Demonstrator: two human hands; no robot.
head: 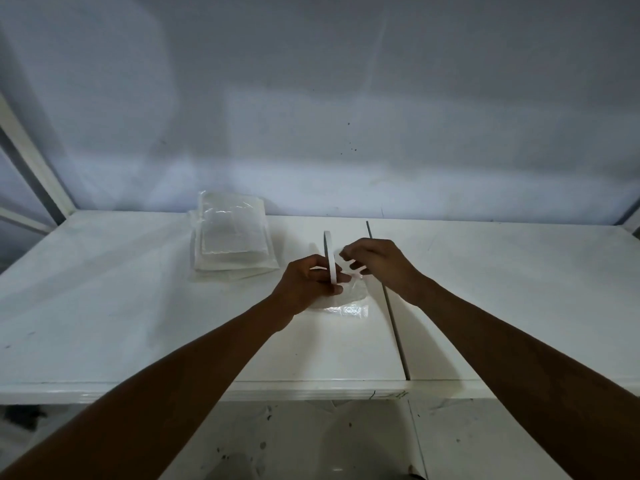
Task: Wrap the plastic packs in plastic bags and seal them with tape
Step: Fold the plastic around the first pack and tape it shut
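Note:
A white tape roll (329, 252) stands on edge above the table, and my left hand (306, 287) grips its lower part. My right hand (375, 263), just to the right, pinches what looks like the tape's loose end with curled fingers. Under both hands lies a small pack in a clear plastic bag (348, 301), flat on the white table (138, 323); my left hand hides part of it. A stack of clear plastic packs and bags (233, 237) sits at the back left of the hands.
A dark narrow seam (388, 299) runs front to back across the table, right of the hands. A grey wall (346, 116) rises directly behind the table. A white frame post (31, 157) stands at the far left. Tiled floor (311, 441) shows below the front edge.

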